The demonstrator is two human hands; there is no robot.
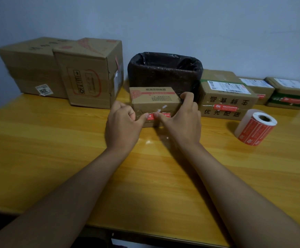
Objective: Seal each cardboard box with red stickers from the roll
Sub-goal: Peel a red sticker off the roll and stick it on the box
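A small cardboard box [154, 100] sits on the wooden table [56, 149] in the middle, with a red sticker [161, 115] across its near face. Both my thumbs press on that sticker. My left hand [122, 127] has its fingers curled at the box's left end. The fingers of my right hand [183, 122] wrap round the box's right end. The roll of red stickers [255, 127] lies on its side to the right, apart from both hands.
Two large cardboard boxes [88, 74] stand at the back left. A bin lined with a black bag [165, 72] is behind the small box. Three smaller boxes [226, 97] bearing red stickers line the back right. The table's near edge runs below my forearms.
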